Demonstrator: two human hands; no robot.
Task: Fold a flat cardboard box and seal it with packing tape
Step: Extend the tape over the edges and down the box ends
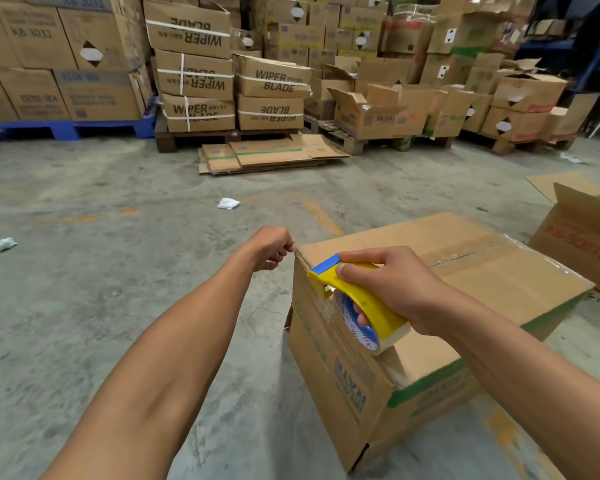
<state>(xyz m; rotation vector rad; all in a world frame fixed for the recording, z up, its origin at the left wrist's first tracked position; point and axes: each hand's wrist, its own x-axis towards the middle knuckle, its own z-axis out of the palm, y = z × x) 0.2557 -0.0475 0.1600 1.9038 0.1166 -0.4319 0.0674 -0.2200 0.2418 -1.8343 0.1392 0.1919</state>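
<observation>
A brown cardboard box (471,282) with a green stripe stands on the concrete floor at lower right, flaps closed, with clear tape along its top seam. My right hand (392,282) grips a yellow and blue tape dispenser (357,299) holding a roll of clear tape, pressed at the box's near-left top edge and side. My left hand (272,247) is curled at the box's top left corner, fingers closed, seemingly touching the corner edge; whether it pinches tape is not visible.
A second open box (582,237) with red print stands at the right. Flat cardboard sheets (271,155) lie on the floor ahead of a wooden pallet. Stacked cartons on pallets (222,74) line the back. Crumpled paper scraps (228,203) lie on the floor.
</observation>
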